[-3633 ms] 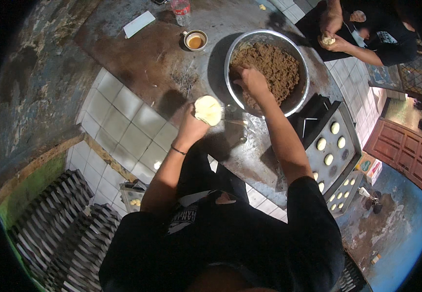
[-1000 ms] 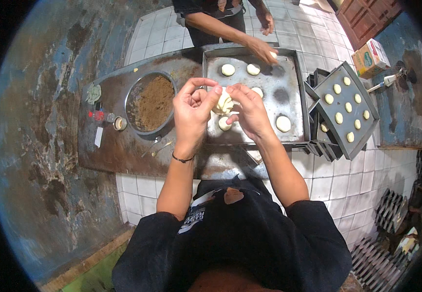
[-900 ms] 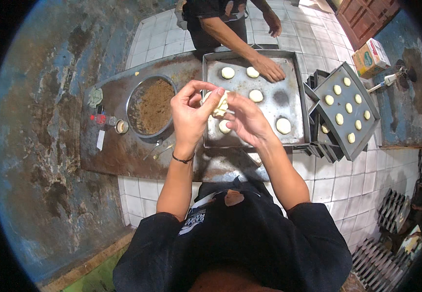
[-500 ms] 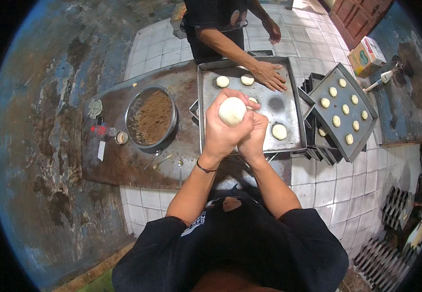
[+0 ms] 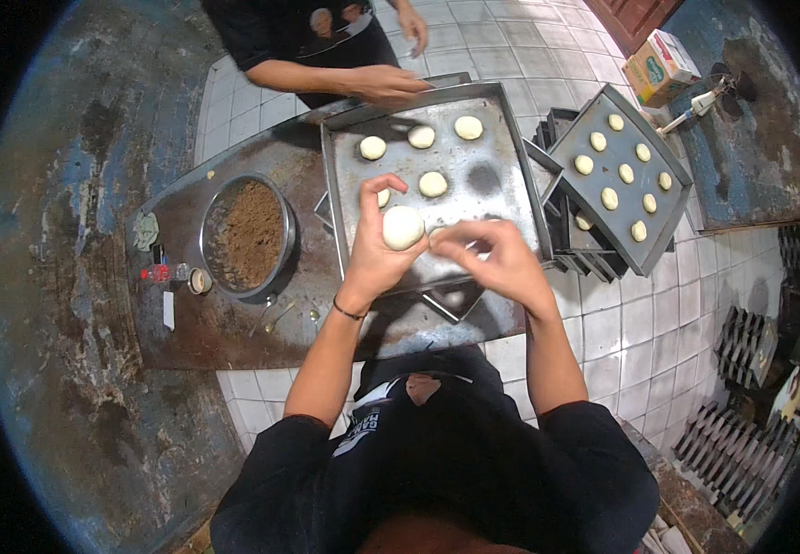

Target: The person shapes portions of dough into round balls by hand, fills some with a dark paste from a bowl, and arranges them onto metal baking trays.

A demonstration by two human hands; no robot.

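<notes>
While the left hand cups a smooth, round, cream-white dough ball at frame centre, index finger crooked above it and thumb along its lower right, the right hand is just to the right, palm half closed, fingertips drawn together close by the ball. Right is motion-blurred; can't tell if a scrap is pinched there, or if it touches the ball. Ball is up in the left hand, over a square grey metal tray with flattened cream-white dough rounds on it. Co-worker's hand, upper centre, fingers together at the tray's far rim; contact unclear. Left of centre: wide silver metal bowl holding brown crumbly filling, on a worn brown table. Upper right: tilted dark-grey tray with more rounds, atop a stack.
</notes>
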